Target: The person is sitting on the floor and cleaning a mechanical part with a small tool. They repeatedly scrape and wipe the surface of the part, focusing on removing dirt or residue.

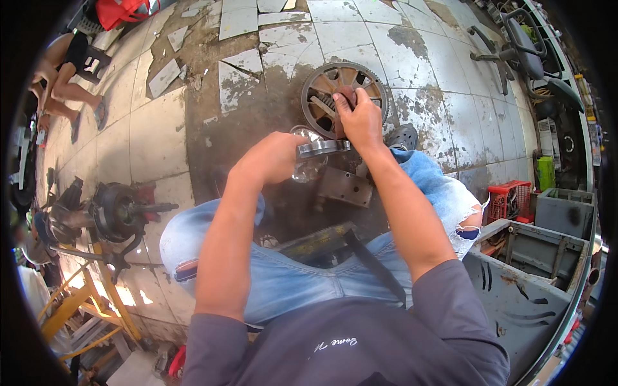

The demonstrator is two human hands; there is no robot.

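My left hand (277, 157) grips a shiny metal ring-shaped part (322, 148) by its left end, seen nearly edge-on. My right hand (359, 118) is closed on a reddish-brown part (345, 92), its material unclear, above a large spoked metal gear wheel (313, 73) lying on the floor. A rod-like piece (322, 105) lies across the wheel's spokes. Clear, crinkled plastic (309, 171) shows behind and below the ring-shaped part. A brown metal block with holes (345, 187) rests on the dark floor between my knees.
Broken tiles (164, 78) lie at upper left. A machine part with a shaft (116, 212) is on a yellow frame (104, 284) at left. Grey metal bins (521, 294), a red crate (509, 200) and an office chair (524, 46) stand right. Another person's legs (72, 91) show upper left.
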